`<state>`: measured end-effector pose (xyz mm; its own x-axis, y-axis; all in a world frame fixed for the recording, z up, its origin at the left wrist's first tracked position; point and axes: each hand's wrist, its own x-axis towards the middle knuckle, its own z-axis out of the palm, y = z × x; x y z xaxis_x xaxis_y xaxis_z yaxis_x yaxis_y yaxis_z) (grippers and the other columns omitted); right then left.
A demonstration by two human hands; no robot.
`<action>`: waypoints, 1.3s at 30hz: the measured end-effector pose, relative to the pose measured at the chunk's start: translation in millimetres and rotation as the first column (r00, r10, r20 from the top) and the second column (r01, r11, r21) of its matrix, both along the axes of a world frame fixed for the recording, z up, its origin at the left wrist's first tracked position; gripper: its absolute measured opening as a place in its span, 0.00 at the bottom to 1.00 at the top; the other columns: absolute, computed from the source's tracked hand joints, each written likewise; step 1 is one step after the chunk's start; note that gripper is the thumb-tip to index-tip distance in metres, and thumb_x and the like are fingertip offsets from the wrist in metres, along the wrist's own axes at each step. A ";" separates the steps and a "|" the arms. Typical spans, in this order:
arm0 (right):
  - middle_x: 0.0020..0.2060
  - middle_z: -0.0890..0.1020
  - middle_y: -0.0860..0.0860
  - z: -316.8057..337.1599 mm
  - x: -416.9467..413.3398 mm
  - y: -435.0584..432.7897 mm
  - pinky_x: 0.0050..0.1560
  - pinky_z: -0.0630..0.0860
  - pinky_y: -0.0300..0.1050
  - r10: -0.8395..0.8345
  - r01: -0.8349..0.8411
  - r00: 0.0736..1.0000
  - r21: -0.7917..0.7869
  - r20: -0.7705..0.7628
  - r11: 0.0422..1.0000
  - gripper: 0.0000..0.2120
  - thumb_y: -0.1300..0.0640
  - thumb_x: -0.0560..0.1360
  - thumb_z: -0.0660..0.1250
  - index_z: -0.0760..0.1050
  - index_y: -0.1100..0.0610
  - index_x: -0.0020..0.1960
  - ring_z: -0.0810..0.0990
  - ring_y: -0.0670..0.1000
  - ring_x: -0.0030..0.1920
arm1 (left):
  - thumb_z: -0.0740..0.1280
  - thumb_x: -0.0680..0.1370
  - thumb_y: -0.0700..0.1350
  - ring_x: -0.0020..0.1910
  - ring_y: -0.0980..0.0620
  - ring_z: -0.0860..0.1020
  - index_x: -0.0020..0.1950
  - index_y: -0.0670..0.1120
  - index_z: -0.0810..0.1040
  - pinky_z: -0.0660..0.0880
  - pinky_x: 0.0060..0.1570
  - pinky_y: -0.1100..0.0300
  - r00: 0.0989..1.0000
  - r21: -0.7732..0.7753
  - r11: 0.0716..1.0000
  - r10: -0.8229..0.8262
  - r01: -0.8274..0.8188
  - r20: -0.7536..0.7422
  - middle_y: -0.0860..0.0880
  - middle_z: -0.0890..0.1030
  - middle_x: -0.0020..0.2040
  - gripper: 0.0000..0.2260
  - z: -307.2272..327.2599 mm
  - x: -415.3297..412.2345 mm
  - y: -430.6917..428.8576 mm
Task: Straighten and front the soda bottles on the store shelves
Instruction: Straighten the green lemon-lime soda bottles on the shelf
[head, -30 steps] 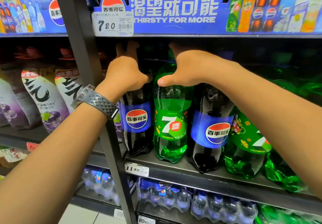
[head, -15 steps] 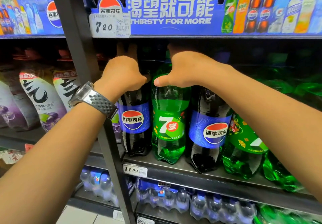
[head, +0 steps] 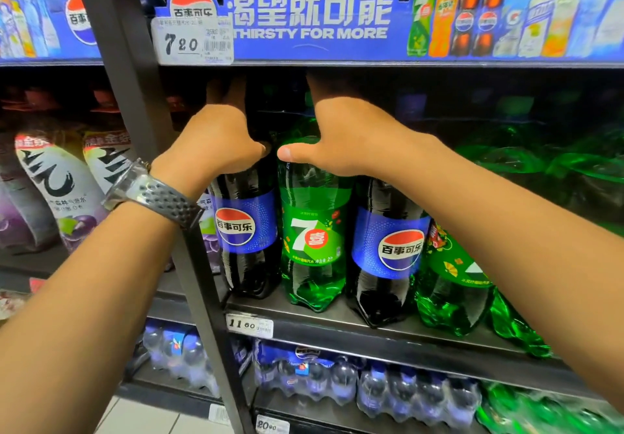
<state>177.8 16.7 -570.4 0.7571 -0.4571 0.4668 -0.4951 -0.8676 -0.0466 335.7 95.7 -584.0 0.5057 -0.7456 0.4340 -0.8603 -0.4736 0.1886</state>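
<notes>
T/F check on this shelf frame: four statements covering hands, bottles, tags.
1. The left hand grips a green bottle. False: it grips the top of the left cola bottle.
2. The right hand is on top of the green bottle, which stands between the left cola bottle and the right cola bottle. True.
3. The watch is on the right wrist. False: it is on the left wrist.
4. The price tag below the bottles reads 11.60. True.
</notes>
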 end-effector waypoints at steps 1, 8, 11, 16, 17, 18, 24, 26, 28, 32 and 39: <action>0.57 0.76 0.56 0.5 -7.8 1.9 0.47 0.73 0.49 0.006 -0.004 1.000 -0.058 0.029 0.998 0.33 0.34 0.71 0.65 0.67 0.58 0.65 0.75 0.57 0.54 | 0.70 0.73 0.52 0.53 0.31 0.75 0.72 0.40 0.63 0.76 0.52 0.44 0.993 -0.023 0.999 0.049 -0.047 0.106 0.33 0.71 0.63 0.32 -1.5 -8.2 2.4; 0.59 0.74 0.56 -7.6 -118.8 -14.6 0.52 0.72 0.54 -0.101 0.132 0.990 -0.393 0.098 0.910 0.26 0.42 0.77 0.60 0.65 0.54 0.71 0.74 0.61 0.55 | 0.63 0.76 0.60 0.51 0.33 0.72 0.58 0.38 0.72 0.69 0.50 0.42 0.923 -0.318 0.933 -0.034 0.166 0.383 0.33 0.75 0.53 0.25 -3.7 -87.4 -6.1; 0.59 0.74 0.59 -17.1 -165.3 -29.6 0.54 0.72 0.57 -0.236 0.290 0.953 -0.349 0.188 0.891 0.32 0.37 0.74 0.61 0.64 0.55 0.71 0.73 0.65 0.56 | 0.61 0.72 0.69 0.50 0.34 0.75 0.64 0.41 0.70 0.71 0.49 0.46 0.913 -0.205 0.928 -0.232 0.311 0.335 0.36 0.78 0.50 0.34 -5.5 -111.1 -29.9; 0.72 0.64 0.58 -19.0 -198.0 -55.2 0.63 0.71 0.56 -0.340 0.348 0.931 -0.045 0.132 0.936 0.56 0.22 0.59 0.60 0.49 0.51 0.77 0.68 0.62 0.67 | 0.59 0.59 0.80 0.70 0.40 0.66 0.78 0.54 0.46 0.68 0.65 0.47 0.895 0.047 0.900 -0.435 0.432 0.095 0.45 0.64 0.75 0.55 -4.5 -111.7 -64.2; 0.73 0.63 0.57 -20.3 -196.9 -58.9 0.62 0.71 0.54 -0.321 0.323 0.942 -0.005 0.101 0.946 0.58 0.22 0.58 0.62 0.48 0.51 0.77 0.69 0.60 0.68 | 0.58 0.58 0.81 0.71 0.41 0.65 0.78 0.55 0.46 0.68 0.67 0.49 0.895 0.054 0.898 -0.439 0.436 0.074 0.46 0.63 0.76 0.56 -3.3 -109.9 -68.0; 0.73 0.64 0.56 -21.6 -195.1 -62.1 0.62 0.72 0.52 -0.298 0.297 0.951 0.025 0.080 0.954 0.59 0.23 0.57 0.64 0.48 0.52 0.77 0.69 0.59 0.67 | 0.58 0.56 0.82 0.71 0.42 0.65 0.78 0.55 0.46 0.68 0.66 0.50 0.898 0.053 0.900 -0.436 0.433 0.065 0.47 0.63 0.76 0.57 -2.4 -108.6 -70.8; 0.70 0.69 0.59 -18.4 -188.6 -75.7 0.51 0.68 0.42 -0.308 0.290 0.946 0.157 0.103 0.944 0.62 0.30 0.58 0.72 0.43 0.54 0.78 0.73 0.59 0.63 | 0.62 0.52 0.81 0.70 0.43 0.67 0.77 0.50 0.50 0.69 0.61 0.54 0.914 0.073 0.917 -0.396 0.391 0.083 0.46 0.63 0.75 0.62 0.1 -109.7 -77.8; 0.69 0.69 0.59 -13.6 -187.8 -77.8 0.48 0.68 0.42 -0.308 0.293 0.950 0.204 0.045 0.934 0.62 0.31 0.59 0.72 0.40 0.52 0.78 0.74 0.57 0.58 | 0.63 0.52 0.80 0.68 0.43 0.69 0.77 0.50 0.51 0.68 0.58 0.55 0.913 0.082 0.915 -0.402 0.396 0.070 0.47 0.65 0.74 0.61 3.2 -110.0 -78.7; 0.69 0.70 0.58 -10.2 -187.8 -78.7 0.47 0.69 0.43 -0.304 0.297 0.953 0.226 -0.002 0.928 0.61 0.31 0.60 0.72 0.38 0.51 0.78 0.74 0.56 0.54 | 0.64 0.51 0.79 0.66 0.44 0.71 0.77 0.52 0.51 0.69 0.57 0.55 0.904 0.105 0.901 -0.427 0.422 0.027 0.47 0.68 0.73 0.61 6.8 -108.9 -78.6; 0.74 0.62 0.56 -7.1 -188.8 -79.9 0.52 0.66 0.41 -0.306 0.305 0.951 0.218 -0.030 0.927 0.61 0.30 0.59 0.72 0.40 0.50 0.78 0.69 0.58 0.67 | 0.67 0.50 0.77 0.64 0.48 0.74 0.77 0.55 0.50 0.72 0.57 0.54 0.888 0.140 0.877 -0.456 0.459 -0.054 0.50 0.73 0.69 0.61 14.5 -106.9 -77.7; 0.57 0.76 0.58 2.9 -190.1 -81.1 0.36 0.67 0.41 -0.330 0.355 0.933 0.223 -0.143 0.908 0.61 0.29 0.58 0.70 0.41 0.51 0.78 0.71 0.54 0.46 | 0.67 0.51 0.77 0.60 0.47 0.76 0.78 0.55 0.49 0.72 0.53 0.54 0.904 0.179 0.887 -0.425 0.426 -0.044 0.50 0.78 0.63 0.61 15.6 -109.4 -78.0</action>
<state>-12.3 -64.4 -567.6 0.5706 -0.7854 0.2401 -0.7726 -0.6124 -0.1673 226.3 17.7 -568.4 0.1233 -0.9546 0.2713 -0.9864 -0.0881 0.1386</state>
